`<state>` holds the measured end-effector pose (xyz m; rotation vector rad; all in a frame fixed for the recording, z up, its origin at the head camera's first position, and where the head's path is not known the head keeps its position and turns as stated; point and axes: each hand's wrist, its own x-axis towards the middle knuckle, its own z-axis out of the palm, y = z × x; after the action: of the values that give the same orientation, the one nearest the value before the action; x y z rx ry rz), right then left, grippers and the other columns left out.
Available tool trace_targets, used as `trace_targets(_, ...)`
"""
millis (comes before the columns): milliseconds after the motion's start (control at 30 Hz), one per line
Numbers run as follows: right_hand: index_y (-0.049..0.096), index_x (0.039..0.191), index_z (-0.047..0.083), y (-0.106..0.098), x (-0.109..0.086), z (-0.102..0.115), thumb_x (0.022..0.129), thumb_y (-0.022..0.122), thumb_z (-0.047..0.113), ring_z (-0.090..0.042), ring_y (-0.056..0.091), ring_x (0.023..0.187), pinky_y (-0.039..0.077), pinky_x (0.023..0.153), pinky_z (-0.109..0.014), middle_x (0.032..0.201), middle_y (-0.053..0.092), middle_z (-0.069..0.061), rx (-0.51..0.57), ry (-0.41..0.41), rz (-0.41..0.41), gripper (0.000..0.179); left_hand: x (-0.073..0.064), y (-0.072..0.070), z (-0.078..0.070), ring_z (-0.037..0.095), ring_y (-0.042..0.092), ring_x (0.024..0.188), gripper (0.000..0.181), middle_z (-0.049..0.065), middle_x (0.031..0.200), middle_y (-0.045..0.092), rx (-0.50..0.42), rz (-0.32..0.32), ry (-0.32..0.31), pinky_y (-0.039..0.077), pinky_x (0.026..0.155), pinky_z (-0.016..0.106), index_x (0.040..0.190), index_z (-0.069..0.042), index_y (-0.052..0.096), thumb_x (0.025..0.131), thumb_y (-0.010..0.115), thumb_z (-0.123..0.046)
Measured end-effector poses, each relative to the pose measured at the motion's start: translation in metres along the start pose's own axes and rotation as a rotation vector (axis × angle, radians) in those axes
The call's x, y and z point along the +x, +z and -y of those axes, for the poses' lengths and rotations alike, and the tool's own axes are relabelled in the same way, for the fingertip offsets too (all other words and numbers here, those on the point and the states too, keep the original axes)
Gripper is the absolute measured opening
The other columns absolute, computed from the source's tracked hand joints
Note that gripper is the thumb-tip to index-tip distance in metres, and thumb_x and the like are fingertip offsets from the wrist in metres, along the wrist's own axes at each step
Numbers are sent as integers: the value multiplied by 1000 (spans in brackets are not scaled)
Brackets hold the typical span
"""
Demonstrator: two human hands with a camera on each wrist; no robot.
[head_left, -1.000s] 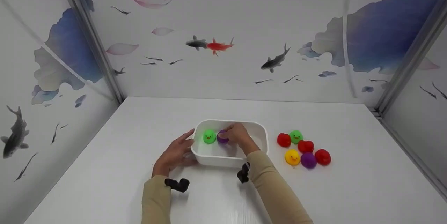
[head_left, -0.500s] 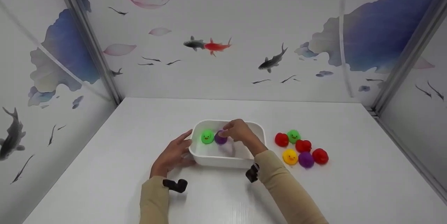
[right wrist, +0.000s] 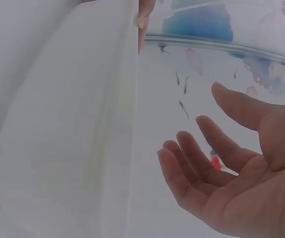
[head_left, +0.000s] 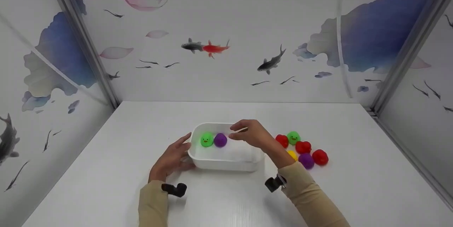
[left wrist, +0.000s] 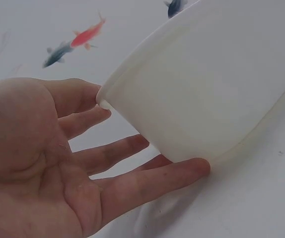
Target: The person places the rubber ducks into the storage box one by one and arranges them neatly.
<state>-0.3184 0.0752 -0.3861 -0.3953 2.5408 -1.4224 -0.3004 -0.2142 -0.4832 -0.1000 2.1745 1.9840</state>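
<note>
Touching the white tub (head_left: 226, 165), left hand (head_left: 172, 155) spread — right hand (head_left: 254, 134) empty, loosely parted.

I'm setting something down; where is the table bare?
The table is bare behind the white tub up to the painted wall, left of the left hand, and between the sleeves. It is crowded right of the tub, where six toys cluster, a green duck included.

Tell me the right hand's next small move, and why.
I'd likely move the right hand toward the red toy nearest the tub: the hand holds nothing, more toys lie beside that one on the table, and a green duck and a purple toy sit inside the white tub, which the left hand touches.
</note>
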Motion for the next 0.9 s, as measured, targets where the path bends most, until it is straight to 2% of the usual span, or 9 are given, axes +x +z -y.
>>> trace_targets(167,71,119,11,-20,-17,-7,92,74,23,-23,70,108,57,100,-43,119,71,-9,-4,-70,-25,30,-2,-1,0,43,50,137,56,21,154,45,-33,8,3,58,95,51,158,-24,33,105,51,-27)
trace_targets(300,69,122,12,-35,-27,-14,93,72,25,-25,69,112,56,101,-41,124,69,-10,-24,-53,-64,32,-2,0,-1,44,49,138,55,21,154,45,-23,4,4,57,96,53,157,-24,34,105,51,-28)
trace_targets(567,66,128,15,-65,-39,-31,93,72,34,-28,62,119,53,106,-42,133,65,-10,-16,34,-114,40,-1,0,-1,44,47,140,56,21,154,45,-31,23,6,56,96,54,158,-24,33,105,51,-27)
trace_targets(900,63,131,14,-93,-40,-54,93,70,38,-29,63,121,53,105,-41,134,64,-11,-50,4,-122,46,-1,0,1,42,48,139,55,17,155,46,-42,1,-17,57,96,52,156,-27,36,104,52,-28)
